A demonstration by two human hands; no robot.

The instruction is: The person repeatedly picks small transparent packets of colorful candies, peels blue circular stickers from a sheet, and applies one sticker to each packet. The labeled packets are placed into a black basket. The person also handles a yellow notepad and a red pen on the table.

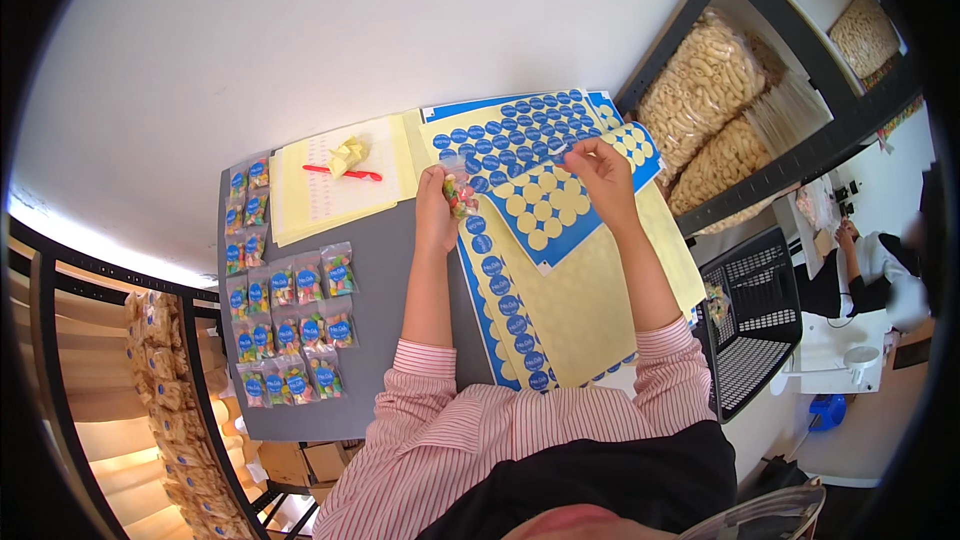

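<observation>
My left hand [432, 212] is closed on a small clear bag of colourful candies [461, 196], held upright over the table. To its right, my right hand [602, 178] pinches a small bluish piece, which looks like a round sticker [562, 154], between thumb and fingertips. Beneath that hand lies a blue-edged sticker sheet [522, 240] with many pale bare circles; its far right corner curls up. Behind it another sheet is covered with round blue stickers [517, 123]. More such stickers run down a strip [500, 286] in front of my left hand.
Several candy bags with blue round labels [308, 280] lie in rows on the grey table's left [375, 270]. A red-handled cutter [342, 173] and crumpled yellow paper [348, 155] sit on pale sheets. Shelved bags of puffed snacks [700, 80], a black crate [750, 325] and another person stand right.
</observation>
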